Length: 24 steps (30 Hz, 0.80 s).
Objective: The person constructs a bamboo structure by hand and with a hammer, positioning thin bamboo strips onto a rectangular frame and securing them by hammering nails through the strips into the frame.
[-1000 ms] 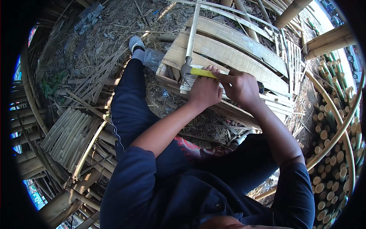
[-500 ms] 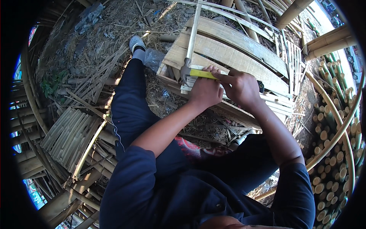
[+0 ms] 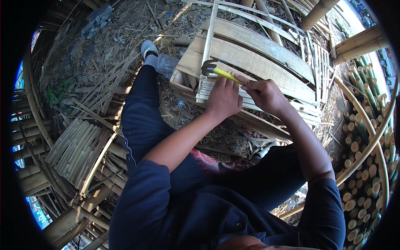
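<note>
My right hand [image 3: 266,96] is closed round the yellow handle of a claw hammer [image 3: 227,76]. The hammer's dark head points left, over an upright pale strip [image 3: 210,37]. My left hand [image 3: 224,99] lies just below the hammer, its fingers closed over a bundle of thin pale bamboo strips [image 3: 203,92]. The fingertips are partly hidden by the hammer handle, and I cannot see whether they also pinch anything small. Under the strips stands a wooden bench of planks [image 3: 254,56], its boards running from upper left to lower right.
Cut green bamboo poles [image 3: 362,166] are stacked at the right. A bundle of short split sticks [image 3: 77,152] lies at the left on a bamboo frame. A clear plastic bag [image 3: 167,66] rests beside my shoe [image 3: 148,48]. Bamboo scraps litter the ground.
The hammer has turned in my right hand, its head lifting and tilting so the claw shows differently. My right hand has shifted slightly down and right. The left hand stays nearly in place.
</note>
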### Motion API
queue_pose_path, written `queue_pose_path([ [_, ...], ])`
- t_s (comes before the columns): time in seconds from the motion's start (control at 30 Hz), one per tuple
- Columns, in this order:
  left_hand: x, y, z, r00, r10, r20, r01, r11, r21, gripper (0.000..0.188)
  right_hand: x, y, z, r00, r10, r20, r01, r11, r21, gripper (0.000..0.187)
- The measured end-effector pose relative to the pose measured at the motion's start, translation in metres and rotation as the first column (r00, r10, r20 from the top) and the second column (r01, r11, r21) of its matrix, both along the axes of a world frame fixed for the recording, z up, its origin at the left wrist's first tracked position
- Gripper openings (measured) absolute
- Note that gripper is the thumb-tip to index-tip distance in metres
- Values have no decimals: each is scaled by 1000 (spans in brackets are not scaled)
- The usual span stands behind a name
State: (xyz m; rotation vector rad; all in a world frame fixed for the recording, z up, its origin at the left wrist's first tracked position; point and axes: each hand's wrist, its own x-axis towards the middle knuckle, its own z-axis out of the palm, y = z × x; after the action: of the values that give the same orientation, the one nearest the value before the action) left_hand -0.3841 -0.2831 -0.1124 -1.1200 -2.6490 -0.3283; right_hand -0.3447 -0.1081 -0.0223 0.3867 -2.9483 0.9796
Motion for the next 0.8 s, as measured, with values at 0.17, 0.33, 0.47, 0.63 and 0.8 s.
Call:
queue_pose_path([
  [0.17, -2, 1, -7, 999, -4, 43, 5, 1000, -14, 55, -2, -2, -11, 995, 71, -65, -72, 997, -17, 19],
  [0.33, -2, -1, 1, 998, -6, 70, 8, 999, -31, 56, -1, -9, -10, 996, 48, -75, -49, 999, -15, 23],
  [0.47, 0, 2, 6, 997, 12, 80, -3, 994, -111, 56, -2, -6, -9, 999, 40, -19, -39, 999, 25, 24],
  [0.63, -2, 0, 1, 998, -14, 62, 18, 998, -60, 57, -1, -10, -4, 996, 44, -77, -42, 999, 28, 26],
  [0.8, -2, 0, 3, 999, -31, -14, 31, 999, 36, 53, -2, -9, -9, 996, 69, -57, -68, 997, 25, 34],
])
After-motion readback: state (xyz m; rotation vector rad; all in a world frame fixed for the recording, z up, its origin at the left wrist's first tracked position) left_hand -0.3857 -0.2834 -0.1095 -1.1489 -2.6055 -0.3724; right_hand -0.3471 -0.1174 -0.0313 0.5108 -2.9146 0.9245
